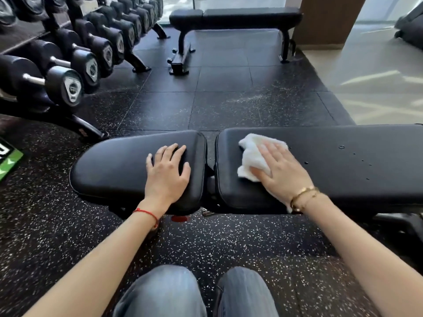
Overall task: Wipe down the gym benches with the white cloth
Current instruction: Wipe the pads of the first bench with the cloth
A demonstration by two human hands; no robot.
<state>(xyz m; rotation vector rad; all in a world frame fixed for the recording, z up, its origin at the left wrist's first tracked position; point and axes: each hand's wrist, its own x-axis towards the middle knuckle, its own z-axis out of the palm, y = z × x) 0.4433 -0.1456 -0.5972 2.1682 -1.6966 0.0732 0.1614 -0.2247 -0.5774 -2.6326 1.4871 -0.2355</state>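
Note:
A black padded gym bench lies across the view in two parts: a seat pad (pixel 109 165) on the left and a long back pad (pixel 343 161) on the right. My left hand (pixel 168 172) rests flat on the seat pad with fingers spread, holding nothing. My right hand (pixel 281 170) presses the crumpled white cloth (pixel 251 154) onto the left end of the back pad. A few water droplets (pixel 341 147) sit on the back pad to the right of the cloth. A second black bench (pixel 235 17) stands at the far side of the floor.
A rack of black dumbbells (pixel 68 65) runs along the left side. The floor is black speckled rubber tile (pixel 229 106), with pale flooring (pixel 377 83) at the right. A brown pillar (pixel 325 21) stands beside the far bench. My knees in jeans (pixel 196 294) are at the bottom.

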